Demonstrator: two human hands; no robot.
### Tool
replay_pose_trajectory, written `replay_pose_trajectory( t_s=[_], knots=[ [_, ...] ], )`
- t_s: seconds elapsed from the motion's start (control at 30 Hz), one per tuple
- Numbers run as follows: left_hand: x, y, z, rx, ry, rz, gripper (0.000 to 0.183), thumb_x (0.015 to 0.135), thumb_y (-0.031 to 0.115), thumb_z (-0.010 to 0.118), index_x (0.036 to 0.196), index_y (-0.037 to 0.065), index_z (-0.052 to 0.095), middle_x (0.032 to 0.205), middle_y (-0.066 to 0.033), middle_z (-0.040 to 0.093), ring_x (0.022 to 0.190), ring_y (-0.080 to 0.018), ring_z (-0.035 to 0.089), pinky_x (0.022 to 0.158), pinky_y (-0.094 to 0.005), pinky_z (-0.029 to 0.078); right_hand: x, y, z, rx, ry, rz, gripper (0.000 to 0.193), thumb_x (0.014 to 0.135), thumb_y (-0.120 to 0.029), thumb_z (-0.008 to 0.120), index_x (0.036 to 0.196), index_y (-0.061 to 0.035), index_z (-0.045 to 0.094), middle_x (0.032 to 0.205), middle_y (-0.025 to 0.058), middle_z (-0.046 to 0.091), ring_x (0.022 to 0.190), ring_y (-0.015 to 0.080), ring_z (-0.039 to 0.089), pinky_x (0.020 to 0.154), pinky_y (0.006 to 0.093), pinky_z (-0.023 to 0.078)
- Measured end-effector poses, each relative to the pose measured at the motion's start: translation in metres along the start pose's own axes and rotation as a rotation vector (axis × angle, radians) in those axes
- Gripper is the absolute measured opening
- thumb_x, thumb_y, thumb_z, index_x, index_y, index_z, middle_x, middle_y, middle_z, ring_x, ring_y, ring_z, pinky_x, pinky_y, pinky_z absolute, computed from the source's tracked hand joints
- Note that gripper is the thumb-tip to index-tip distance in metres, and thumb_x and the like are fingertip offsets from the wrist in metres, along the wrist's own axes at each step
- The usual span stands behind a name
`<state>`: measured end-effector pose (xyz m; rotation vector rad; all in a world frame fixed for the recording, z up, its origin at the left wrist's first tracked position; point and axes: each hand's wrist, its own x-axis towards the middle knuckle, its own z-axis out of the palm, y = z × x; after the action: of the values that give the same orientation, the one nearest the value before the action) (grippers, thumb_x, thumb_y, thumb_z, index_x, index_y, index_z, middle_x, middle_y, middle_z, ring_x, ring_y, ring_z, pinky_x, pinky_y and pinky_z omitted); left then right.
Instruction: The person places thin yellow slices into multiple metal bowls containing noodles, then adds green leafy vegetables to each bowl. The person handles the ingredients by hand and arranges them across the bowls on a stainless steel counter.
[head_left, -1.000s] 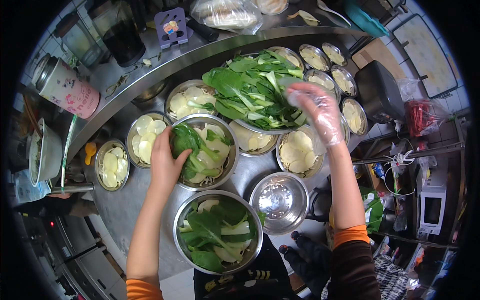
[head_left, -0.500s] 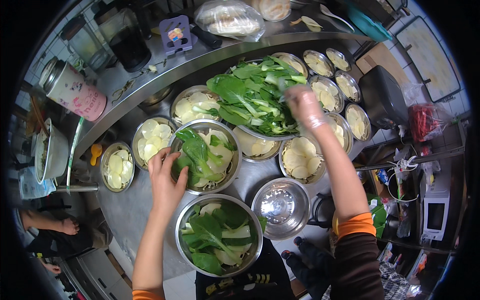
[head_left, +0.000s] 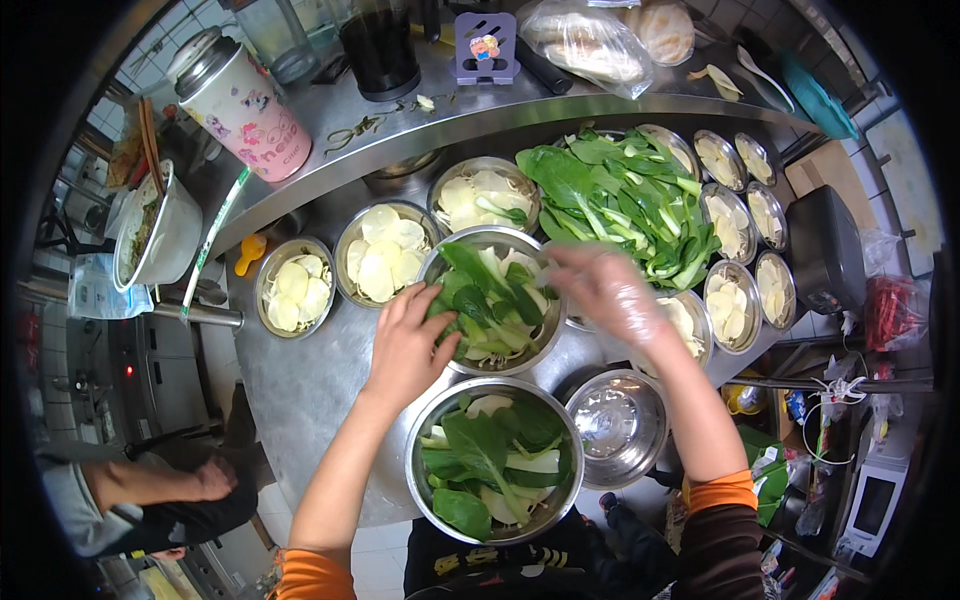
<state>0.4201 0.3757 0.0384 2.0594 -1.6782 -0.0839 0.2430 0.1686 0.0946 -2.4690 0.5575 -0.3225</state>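
Observation:
My left hand (head_left: 410, 340) has its fingers spread at the left rim of a steel bowl (head_left: 432, 268), their tips by the greens. Leafy green bok choy (head_left: 485, 300) lies in that bowl over pale slices and thin shreds. At the bowl's right rim is my right hand (head_left: 608, 290), in a clear plastic glove. Motion blurs its fingers, so I cannot tell whether they hold anything. Behind it rises a big heap of bok choy (head_left: 625, 200), its container mostly hidden. A nearer steel bowl (head_left: 412, 470) also holds greens over pale slices.
Several bowls of pale slices (head_left: 295, 290) stand left, behind and right on the steel table (head_left: 320, 400). A shiny bowl (head_left: 618, 425) sits at the front right. Above runs a shelf (head_left: 400, 125) with a pink flask (head_left: 245, 110). Another person's arm (head_left: 150, 490) shows at lower left.
My right hand has come from the heap to the middle bowl's right rim. More greens now cover that bowl. My left hand stays at its left rim; the whole view has shifted.

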Motion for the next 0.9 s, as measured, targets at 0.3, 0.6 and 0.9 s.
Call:
replay_pose_trajectory(
  t_s=[0.3, 0.6, 0.9],
  knots=[
    [0.022, 0.004, 0.012, -0.030, -0.123, 0.131, 0.043, 0.084, 0.027, 0.064, 0.124, 0.012, 0.058, 0.137, -0.0125, 0.046, 0.131, -0.0328, 0.038, 0.107, -0.0489, 0.030, -0.008, 0.075, -0.081, 0.222, 0.433, 0.284, 0.017, 0.087, -0.014, 0.058, 0.090, 0.0002, 0.066, 0.081, 0.0087, 0.067, 0.070, 0.0154, 0.062, 0.065, 0.0276, 0.050],
    [0.030, 0.012, 0.013, 0.011, -0.096, 0.087, 0.053, 0.084, 0.034, 0.065, 0.132, 0.016, 0.053, 0.142, -0.0132, 0.040, 0.135, -0.0351, 0.030, 0.110, -0.0523, 0.022, 0.027, 0.083, 0.000, -0.602, 0.190, 0.219, 0.017, 0.073, -0.017, 0.069, 0.077, -0.0016, 0.065, 0.089, 0.0206, 0.063, 0.076, 0.0339, 0.062, 0.071, 0.0424, 0.051],
    [-0.038, -0.018, 0.024, -0.823, 0.121, -0.775, 0.014, 0.088, 0.012, 0.066, 0.088, 0.002, 0.056, 0.062, 0.0006, 0.058, 0.054, -0.0061, 0.054, 0.046, -0.0216, 0.041, -0.033, 0.022, -0.014, 0.498, 0.415, 0.334, 0.004, 0.079, -0.005, 0.071, 0.083, -0.0058, 0.069, 0.084, 0.0061, 0.068, 0.066, 0.0116, 0.061, 0.057, 0.0239, 0.049]
  ],
)
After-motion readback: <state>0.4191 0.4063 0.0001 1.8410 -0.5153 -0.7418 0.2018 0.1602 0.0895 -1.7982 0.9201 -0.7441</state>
